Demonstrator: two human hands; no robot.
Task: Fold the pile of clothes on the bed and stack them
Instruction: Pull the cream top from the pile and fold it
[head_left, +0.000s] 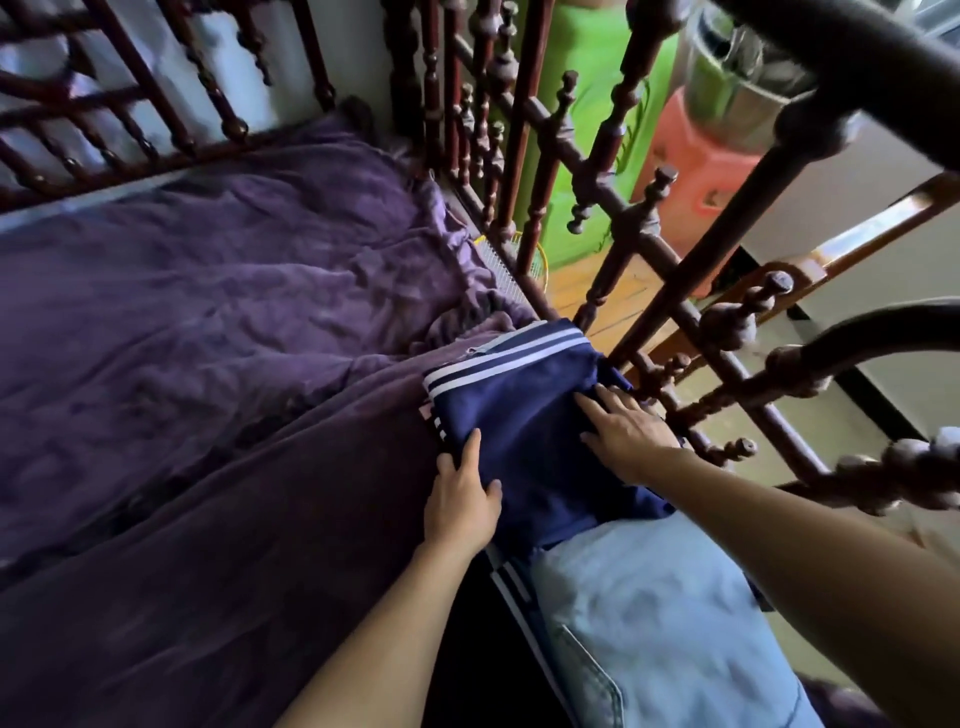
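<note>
A folded navy garment with white stripes lies at the right edge of the bed, next to the wooden railing. My left hand grips its near left edge, thumb on top and fingers curled under the cloth. My right hand rests flat on the garment's right side, fingers spread. More navy striped cloth shows underneath, toward me. A pale blue denim piece lies nearer to me, partly over the navy cloth.
A rumpled purple blanket covers the bed to the left. Dark turned-wood railings border the bed at the back and right. Beyond them are a green panel and a red stool.
</note>
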